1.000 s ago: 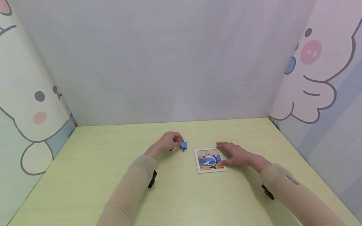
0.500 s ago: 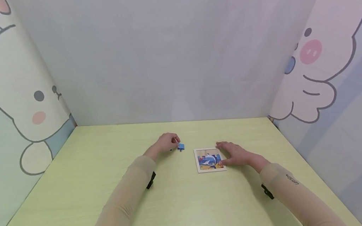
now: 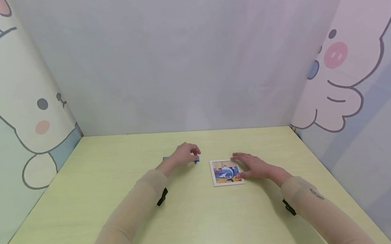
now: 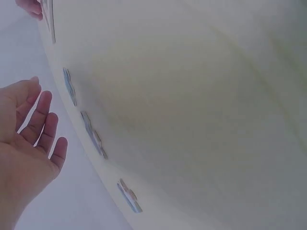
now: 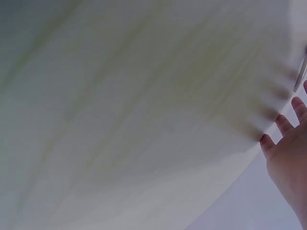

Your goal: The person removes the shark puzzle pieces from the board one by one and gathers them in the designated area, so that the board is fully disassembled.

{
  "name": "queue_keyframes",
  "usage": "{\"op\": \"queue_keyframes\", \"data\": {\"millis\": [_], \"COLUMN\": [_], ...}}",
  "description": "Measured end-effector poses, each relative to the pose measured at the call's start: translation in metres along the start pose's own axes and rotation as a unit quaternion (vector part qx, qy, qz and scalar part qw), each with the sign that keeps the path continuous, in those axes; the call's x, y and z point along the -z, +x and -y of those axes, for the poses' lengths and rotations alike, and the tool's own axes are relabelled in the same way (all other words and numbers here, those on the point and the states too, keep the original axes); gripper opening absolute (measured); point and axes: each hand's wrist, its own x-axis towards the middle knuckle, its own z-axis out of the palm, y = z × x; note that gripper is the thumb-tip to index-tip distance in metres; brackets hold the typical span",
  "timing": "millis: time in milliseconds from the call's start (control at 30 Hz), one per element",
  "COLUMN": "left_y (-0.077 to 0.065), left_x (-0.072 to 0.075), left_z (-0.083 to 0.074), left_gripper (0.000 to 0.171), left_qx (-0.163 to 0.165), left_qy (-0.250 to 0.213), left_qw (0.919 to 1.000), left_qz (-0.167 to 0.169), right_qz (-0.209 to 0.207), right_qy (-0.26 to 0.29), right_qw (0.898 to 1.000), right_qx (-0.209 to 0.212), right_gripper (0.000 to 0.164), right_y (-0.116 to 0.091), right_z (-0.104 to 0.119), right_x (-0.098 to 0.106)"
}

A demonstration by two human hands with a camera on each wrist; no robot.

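Note:
A white-framed jigsaw puzzle [image 3: 220,184] lies on the table, showing a whale picture with a bare strip along its top. My right hand [image 3: 255,167] spreads around the puzzle's right side, the thumb over the frame's right edge. In the right wrist view, fingertips of that hand [image 5: 292,148] touch the tabletop. Left of the puzzle, my left hand [image 3: 182,154] hovers above a blue jigsaw piece [image 3: 197,159], its fingers loosely bent and holding nothing. The left wrist view has this hand [image 4: 26,139] beside three loose pieces, the nearest-to-frame jigsaw piece [image 4: 70,87] among them.
Another blue piece [image 3: 165,158] shows behind the left wrist. The pale yellow table [image 3: 203,221] meets a plain grey backdrop [image 3: 177,62]. Side panels with cartoon animals [image 3: 341,87] stand left and right.
The left hand let go of a blue piece it had pinched, which now lies on the table, and has lifted slightly and shifted right. The right hand and puzzle stay almost still.

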Motion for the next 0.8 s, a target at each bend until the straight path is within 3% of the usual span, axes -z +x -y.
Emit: {"op": "queue_keyframes", "data": {"millis": [167, 400, 800], "left_y": [-0.003, -0.007, -0.013], "left_x": [-0.004, -0.015, -0.034], "left_z": [-0.011, -0.024, -0.042], "left_gripper": [0.019, 0.022, 0.029], "left_qx": [-0.002, -0.006, -0.016], "left_qy": [-0.006, 0.023, 0.053], "left_qw": [1.0000, 0.9996, 0.9984], "left_qz": [0.007, 0.015, 0.016], "right_qz": [0.007, 0.043, 0.043], "right_qy": [0.010, 0.049, 0.028], "right_qw": [1.000, 0.997, 0.994], "right_qx": [0.025, 0.048, 0.098], "right_gripper": [0.068, 0.054, 0.049], "right_y": [-0.001, 0.000, 0.004], "right_z": [0.004, 0.004, 0.009], "right_x": [0.002, 0.003, 0.010]}}
